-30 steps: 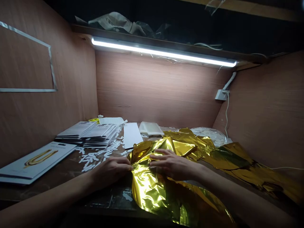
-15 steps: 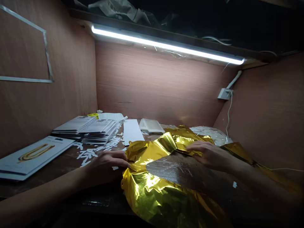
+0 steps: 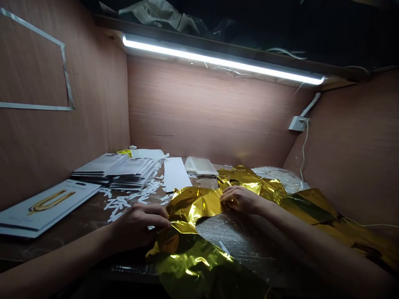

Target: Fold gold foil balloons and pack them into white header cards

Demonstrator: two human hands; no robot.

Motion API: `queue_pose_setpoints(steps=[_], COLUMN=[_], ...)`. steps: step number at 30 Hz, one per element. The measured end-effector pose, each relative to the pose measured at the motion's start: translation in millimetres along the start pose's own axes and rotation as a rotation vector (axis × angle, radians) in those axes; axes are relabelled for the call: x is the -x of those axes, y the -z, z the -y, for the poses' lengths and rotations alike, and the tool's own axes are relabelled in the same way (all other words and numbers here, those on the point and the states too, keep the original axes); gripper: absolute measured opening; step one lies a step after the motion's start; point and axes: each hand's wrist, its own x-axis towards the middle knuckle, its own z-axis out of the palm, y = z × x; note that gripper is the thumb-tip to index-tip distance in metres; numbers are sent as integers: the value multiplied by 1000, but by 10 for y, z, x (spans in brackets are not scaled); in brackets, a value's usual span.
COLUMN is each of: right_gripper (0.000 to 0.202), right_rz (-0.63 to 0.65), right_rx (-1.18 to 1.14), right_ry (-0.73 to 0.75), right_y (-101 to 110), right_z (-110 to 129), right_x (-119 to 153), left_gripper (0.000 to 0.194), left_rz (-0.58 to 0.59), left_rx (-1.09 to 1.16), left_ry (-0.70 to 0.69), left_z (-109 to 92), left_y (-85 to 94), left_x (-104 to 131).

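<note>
A flat, uninflated gold foil balloon (image 3: 193, 207) curves across the table in front of me, its near part hanging toward the front edge. My left hand (image 3: 141, 220) pinches its left bend between thumb and fingers. At the end of the upper arm of the curve, my right hand (image 3: 238, 199) has its fingers closed on the foil; the fingertips are partly hidden. More gold foil (image 3: 246, 178) lies just behind my right hand, and further gold sheets (image 3: 311, 205) extend beyond my right forearm.
Stacked printed cards (image 3: 132, 168) stand at the left rear. Nearer lie white packages (image 3: 50, 203) picturing a gold U. White paper scraps (image 3: 116, 203) litter the table beside a white card (image 3: 177, 174). Clear plastic sleeves (image 3: 201, 166) lie behind. A cable (image 3: 303, 153) hangs at right.
My right hand has moved left and slightly nearer, bringing the upper arm of the balloon closer to my left hand. The foil's raised fold has flattened, and its near part has shifted left and down.
</note>
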Motion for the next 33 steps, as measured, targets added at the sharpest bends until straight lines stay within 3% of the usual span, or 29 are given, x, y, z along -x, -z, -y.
queue_pose_setpoints(steps=[4, 9, 11, 14, 16, 19, 21, 24, 26, 31, 33], right_gripper=[34, 18, 22, 40, 68, 114, 123, 114, 102, 74, 66], right_rz=[175, 505, 433, 95, -12, 60, 144, 228, 268, 434, 414], right_rx=[-161, -349, -297, -107, -79, -162, -210, -281, -313, -342, -297], right_ry=[-69, -418, -518, -480, -403, -328, -313, -321, -347, -426, -490], right_y=[302, 833, 911, 806, 642, 384, 268, 244, 342, 846, 1017], right_z=[303, 431, 339, 129, -17, -212, -320, -430, -464, -524, -557], right_x=[398, 893, 958, 870, 717, 416, 217, -3, -75, -43, 13], left_gripper=[30, 41, 41, 36, 35, 35, 35, 37, 38, 38, 36], left_rz=[2, -38, -71, -96, -82, -37, -8, 8, 6, -55, -55], left_rx=[-49, -84, -80, -43, -4, 41, 57, 62, 41, -17, -12], left_ry=[94, 159, 179, 224, 260, 298, 310, 327, 335, 365, 386], left_z=[69, 161, 165, 143, 126, 118, 129, 159, 179, 187, 180], left_y=[-2, 27, 45, 63, 62, 45, 30, 13, 9, 27, 38], left_x=[20, 56, 43, 4, -14, -9, 12, 47, 57, 28, 15])
